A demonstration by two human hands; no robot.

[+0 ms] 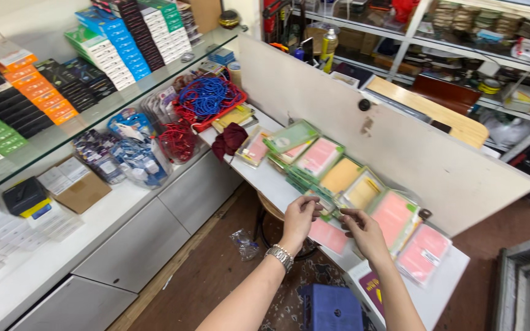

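Pinching with both the left hand (pixel 300 216) and right hand (pixel 361 228), a green-edged packet (pixel 328 206) is held at the white shelf (pixel 265 178) front edge.

place: small shop | signs: stacked boxed goods (pixel 108 46) on glass shelf (pixel 173 70) | packaged cables (pixel 207 98) | counter (pixel 62 257)

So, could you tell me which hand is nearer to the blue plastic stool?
Left. The left hand hangs almost above the blue plastic stool; the right hand is further right, over the white counter.
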